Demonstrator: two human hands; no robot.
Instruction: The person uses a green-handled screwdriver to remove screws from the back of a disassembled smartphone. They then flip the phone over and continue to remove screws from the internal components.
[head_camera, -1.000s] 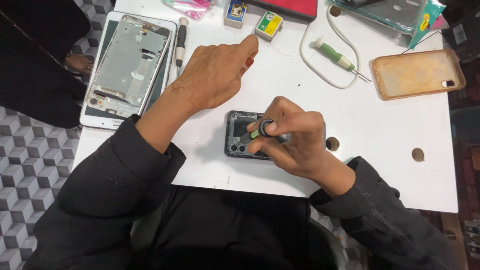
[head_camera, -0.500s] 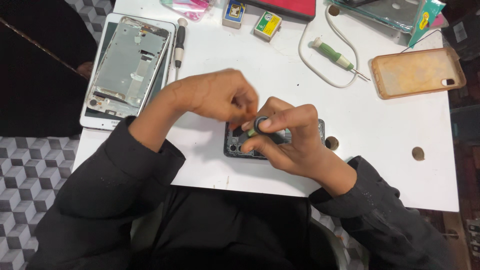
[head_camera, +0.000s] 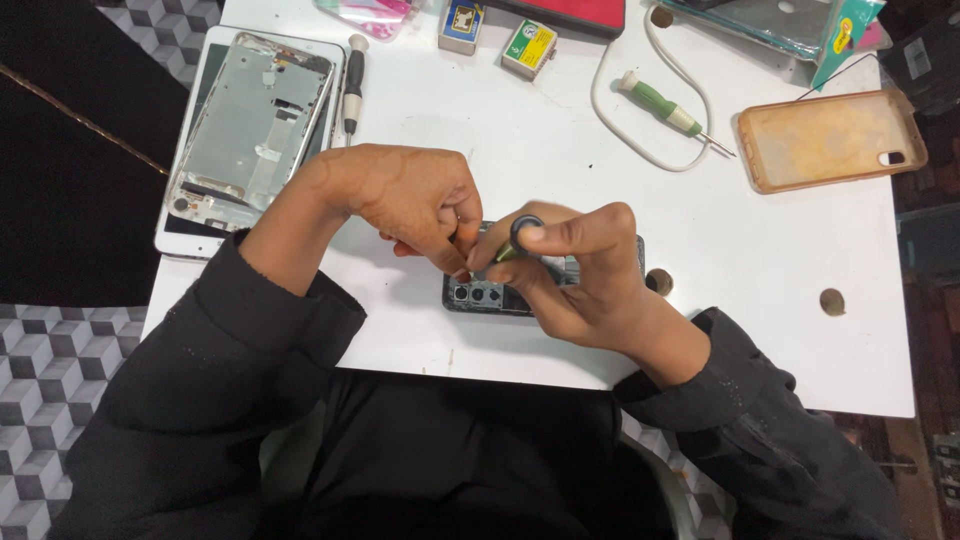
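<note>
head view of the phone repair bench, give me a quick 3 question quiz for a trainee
1. True or false: the right hand holds a small screwdriver upright over the dark opened phone.
2. Which lies nearest the tan phone case? A) green-handled screwdriver B) black-handled screwdriver C) bare metal phone frame
3. What does the left hand touch with its fingertips?

Key: 1 true. 2 A. 3 The dark opened phone, beside the screwdriver tip.
</note>
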